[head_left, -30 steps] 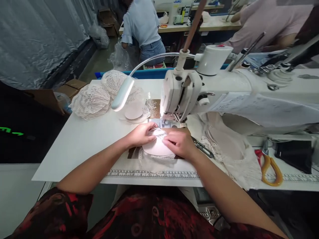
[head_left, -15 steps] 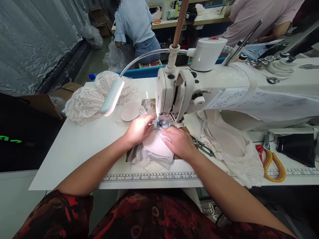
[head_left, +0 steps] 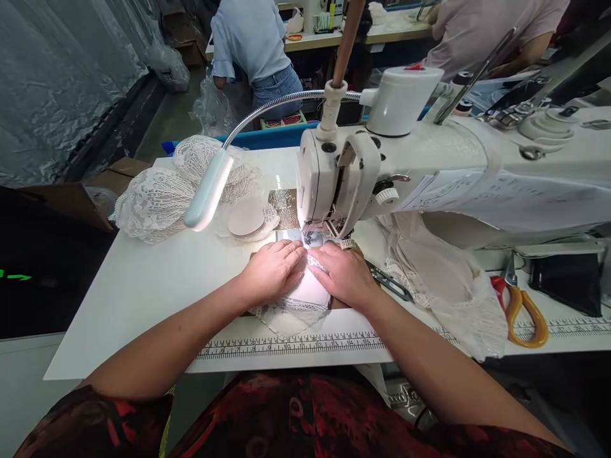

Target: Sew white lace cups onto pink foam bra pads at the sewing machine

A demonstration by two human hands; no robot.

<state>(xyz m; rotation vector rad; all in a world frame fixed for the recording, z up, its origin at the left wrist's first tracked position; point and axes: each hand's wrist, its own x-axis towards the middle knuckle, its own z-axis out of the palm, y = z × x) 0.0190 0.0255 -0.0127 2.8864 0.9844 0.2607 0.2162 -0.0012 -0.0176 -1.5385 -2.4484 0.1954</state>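
Note:
My left hand (head_left: pixel 273 270) lies flat, fingers stretched, on a pale padded cup edged with white lace (head_left: pixel 305 299). My right hand (head_left: pixel 342 273) rests beside it on the same piece, fingers together and pressing down. Both sets of fingertips sit just in front of the needle and presser foot (head_left: pixel 312 238) of the white sewing machine (head_left: pixel 429 172). Lace trim spills out below my hands toward the printed ruler (head_left: pixel 291 346) along the table's front edge.
A pile of lace cups (head_left: pixel 157 200) and a loose pad (head_left: pixel 245 219) lie at the left under the gooseneck lamp (head_left: pixel 207 191). Lace fabric (head_left: pixel 443 280), orange-handled scissors (head_left: pixel 522 315) and a black box (head_left: pixel 566 283) lie to the right. Two people work at tables behind.
Both hands have pushed the lace cup forward to the presser foot. My left hand has gone from pinching the cup's edge to lying flat on it.

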